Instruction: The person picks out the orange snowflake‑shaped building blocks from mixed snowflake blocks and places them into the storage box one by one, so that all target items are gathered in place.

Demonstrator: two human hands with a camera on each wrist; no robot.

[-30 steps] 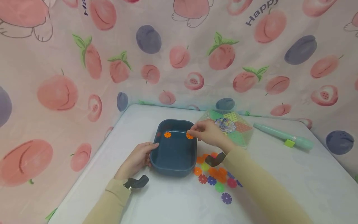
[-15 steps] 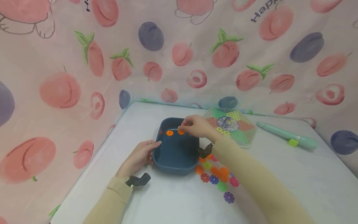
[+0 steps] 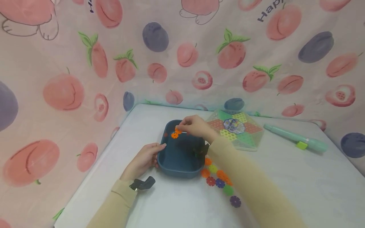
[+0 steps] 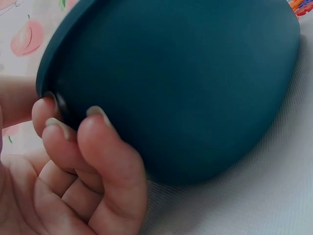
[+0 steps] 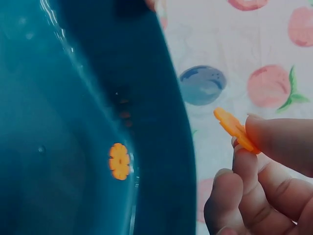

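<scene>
My left hand [image 3: 144, 158] grips the left side of a dark blue plastic basin [image 3: 180, 174], its thumb over the rim. In the left wrist view, its curled fingers [image 4: 115, 171] press against the outside wall. Between thumb and fingertips, my right hand [image 3: 195, 126] pinches an orange notched plastic disc [image 5: 234, 131] above the basin's far part. A second orange notched disc [image 5: 119, 161] lies inside the basin, near the far wall. In the head view the held disc slightly overlaps it. Small droplets or bubbles show on the basin's inside.
Loose notched discs [image 3: 220, 183] in several colours lie right of the basin. Behind them is a clear hexagonal case [image 3: 248, 137] with coloured sections. A mint-green tube [image 3: 288, 134] and a lime-green block [image 3: 301, 145] lie at the right. Fruit-printed cloth [image 3: 168, 80] hangs behind.
Carrying the orange disc, my right hand has moved left from the basin's right rim until close to the disc inside. My left hand keeps its hold on the basin.
</scene>
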